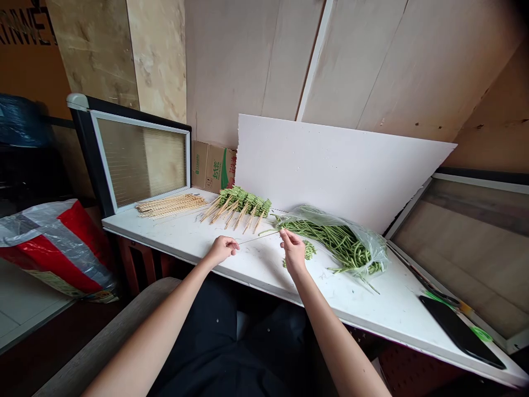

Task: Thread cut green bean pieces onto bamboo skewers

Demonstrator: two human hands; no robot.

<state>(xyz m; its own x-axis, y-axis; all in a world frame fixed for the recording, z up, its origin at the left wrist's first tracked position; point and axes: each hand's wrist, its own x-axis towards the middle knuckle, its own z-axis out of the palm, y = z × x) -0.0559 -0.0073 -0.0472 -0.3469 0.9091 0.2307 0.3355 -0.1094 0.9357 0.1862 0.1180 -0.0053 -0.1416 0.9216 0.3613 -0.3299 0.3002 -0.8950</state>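
Observation:
My left hand (223, 248) hovers over the white table (182, 234) with fingers pinched on a thin bamboo skewer (252, 241) that runs toward my right hand. My right hand (292, 249) is closed in a pinch on a green bean stem (269, 231) at the mouth of a clear plastic bag of long green beans (343, 242). A few cut bean pieces (309, 249) lie just right of that hand. Behind the hands lies a row of finished bean skewers (242, 205). Farther left is a pile of bare bamboo skewers (171, 205).
A white board (339, 165) leans on the wall behind the table. A framed glass panel (140, 157) stands at the left, another (475, 248) at the right. A black phone (458, 330) lies at the table's right end. A cardboard box (212, 167) sits behind; a red and white bag (58, 245) lies left.

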